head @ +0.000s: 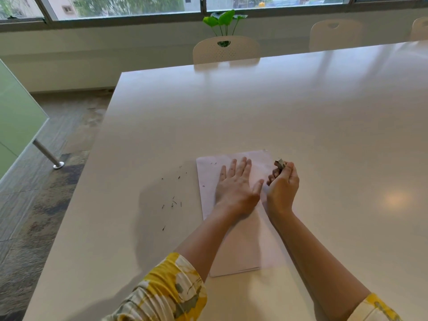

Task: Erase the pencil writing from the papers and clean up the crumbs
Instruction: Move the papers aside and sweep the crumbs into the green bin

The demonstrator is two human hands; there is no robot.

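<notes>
A small stack of white papers (243, 249) lies on the white table (301, 117) in front of me. My left hand (236, 184) lies flat on the top sheet with straight fingers, pressing it down. Just to its right, my right hand (283, 184) is lifted a little off the sheet and grips a worn grey eraser (280, 163) in its curled fingers. Dark eraser crumbs (172, 202) are scattered on the table left of the papers, with a few crumbs near the top left corner of the sheet (213, 163).
The table's left edge runs close to the crumbs, with carpeted floor beyond. White chairs (225, 50) stand at the far side, with a green plant (224, 20) by the window. A green table with a metal leg (47, 155) stands at the left.
</notes>
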